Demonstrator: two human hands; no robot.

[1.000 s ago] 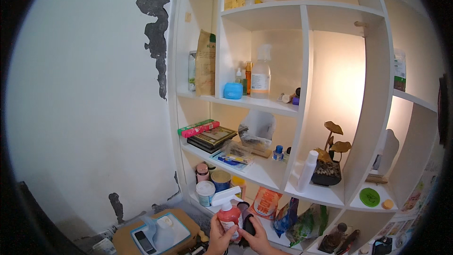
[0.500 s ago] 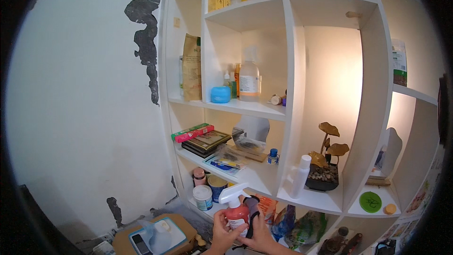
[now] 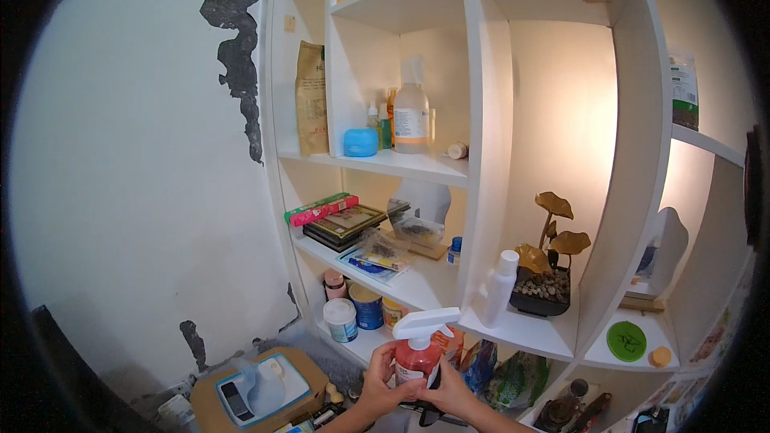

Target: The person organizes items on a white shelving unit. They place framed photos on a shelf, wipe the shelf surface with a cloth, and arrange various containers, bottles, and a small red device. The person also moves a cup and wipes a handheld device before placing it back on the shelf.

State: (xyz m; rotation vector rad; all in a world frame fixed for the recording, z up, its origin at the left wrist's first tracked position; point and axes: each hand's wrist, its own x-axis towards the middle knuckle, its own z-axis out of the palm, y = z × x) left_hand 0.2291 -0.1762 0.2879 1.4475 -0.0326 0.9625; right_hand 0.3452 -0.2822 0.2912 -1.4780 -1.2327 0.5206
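Both my hands are wrapped round a red spray bottle (image 3: pixel 417 359) with a white trigger head, held upright at the lower middle, in front of the shelf unit. My left hand (image 3: pixel 382 382) grips its left side, thumb across the front label. My right hand (image 3: pixel 451 391) closes on the lower right side, its thumb close to the left one. A dark strap-like item (image 3: pixel 430 413) hangs just below the bottle by my right hand; whether my fingers hold it I cannot tell. Behind the bottle, lidded tubs and a white and blue tub (image 3: pixel 340 321) stand on the low shelf.
The white shelf unit (image 3: pixel 481 152) rises ahead. It carries a white bottle (image 3: pixel 499 290), a potted ornament with golden leaves (image 3: pixel 553 261), stacked frames (image 3: pixel 345 227) and a clear spray bottle (image 3: pixel 411 124). At lower left lies a cardboard box (image 3: pixel 212 401) with a tray on it.
The bottle and both hands have shifted slightly right. The dark strap-like item, earlier beside the bottle at my right hand, now hangs lower beneath it. The whole view has shifted a little.
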